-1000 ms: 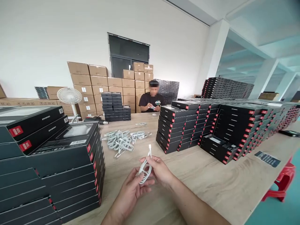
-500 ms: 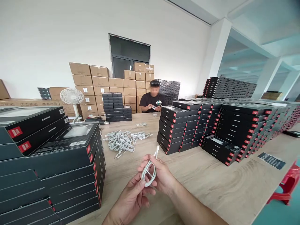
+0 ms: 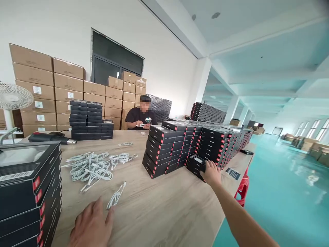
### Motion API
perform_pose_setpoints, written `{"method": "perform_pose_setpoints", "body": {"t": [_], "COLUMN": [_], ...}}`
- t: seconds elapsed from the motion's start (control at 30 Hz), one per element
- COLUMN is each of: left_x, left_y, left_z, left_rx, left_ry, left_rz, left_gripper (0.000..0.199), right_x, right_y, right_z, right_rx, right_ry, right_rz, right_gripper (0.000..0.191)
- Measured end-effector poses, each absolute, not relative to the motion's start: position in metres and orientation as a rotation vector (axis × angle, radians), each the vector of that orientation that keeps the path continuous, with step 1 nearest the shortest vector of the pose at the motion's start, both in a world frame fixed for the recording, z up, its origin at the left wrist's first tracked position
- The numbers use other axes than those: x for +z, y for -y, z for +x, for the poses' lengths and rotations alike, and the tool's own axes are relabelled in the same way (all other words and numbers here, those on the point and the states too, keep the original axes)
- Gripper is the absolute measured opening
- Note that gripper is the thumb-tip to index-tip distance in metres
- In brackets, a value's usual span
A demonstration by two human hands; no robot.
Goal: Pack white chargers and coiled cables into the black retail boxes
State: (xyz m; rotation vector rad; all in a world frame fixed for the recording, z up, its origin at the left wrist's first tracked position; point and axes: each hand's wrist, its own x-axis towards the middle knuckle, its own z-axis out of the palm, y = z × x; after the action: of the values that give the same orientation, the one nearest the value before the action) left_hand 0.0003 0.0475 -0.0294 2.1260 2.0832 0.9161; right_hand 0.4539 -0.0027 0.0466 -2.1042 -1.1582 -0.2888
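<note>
I have the left hand (image 3: 91, 223) open and empty near the desk's (image 3: 164, 209) near edge, just beside the coiled white cable (image 3: 116, 196). My right hand (image 3: 212, 172) touches a low black box stack (image 3: 194, 166) toward the right edge, its grip partly hidden, so I cannot tell how closed. The red labels (image 3: 37, 183) and barcode sticker (image 3: 16, 175) carry no print I can read.

No full word legible to us. Shirt (image 3: 133, 116) across the table: pale print, S first, rest blurred. Black boxes (image 3: 158, 151): white lettering, red labels (image 3: 36, 183), too small. Barcode sticker (image 3: 16, 175), dark card (image 3: 233, 173): unreadable.
</note>
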Motion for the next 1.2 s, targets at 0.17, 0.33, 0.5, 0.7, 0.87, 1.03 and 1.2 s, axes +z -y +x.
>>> {"method": "perform_pose_setpoints", "body": {"t": [0.17, 0.33, 0.5, 0.7, 0.87, 1.03, 1.2], "left_x": [-0.018, -0.018, -0.007, -0.005, 0.002, 0.026, 0.027], "left_y": [-0.037, -0.019, -0.003, -0.017, -0.02, 0.003, 0.018], "left_z": [0.017, 0.039, 0.04, 0.005, -0.011, 0.011, 0.036], "left_rx": [1.328, 0.986, 0.935, 1.069, 1.07, 0.725, 0.538], "left_ry": [-1.7, -1.095, -0.73, -0.784, -1.083, -1.839, -1.93], "left_rz": [2.008, 1.237, 0.706, 0.921, 1.509, 2.1, 2.145], "left_gripper": [0.051, 0.055, 0.06, 0.053, 0.059, 0.089, 0.093], "right_x": [0.043, 0.026, -0.002, 0.053, 0.023, -0.01, 0.007], "right_y": [0.03, 0.048, 0.052, -0.005, -0.045, -0.035, -0.025], "right_z": [0.478, 0.391, 0.245, 0.189, 0.186, 0.177, 0.183], "right_rx": [-0.484, -0.779, -0.565, 0.4, 1.099, 0.979, 1.389], "right_ry": [1.332, 1.709, 2.107, 2.113, 1.894, 1.619, 1.49], "right_rz": [-2.177, -1.749, -0.872, -1.158, -1.013, -1.045, -0.989], "right_gripper": [0.034, 0.024, 0.017, 0.059, 0.055, 0.051, 0.035]}}
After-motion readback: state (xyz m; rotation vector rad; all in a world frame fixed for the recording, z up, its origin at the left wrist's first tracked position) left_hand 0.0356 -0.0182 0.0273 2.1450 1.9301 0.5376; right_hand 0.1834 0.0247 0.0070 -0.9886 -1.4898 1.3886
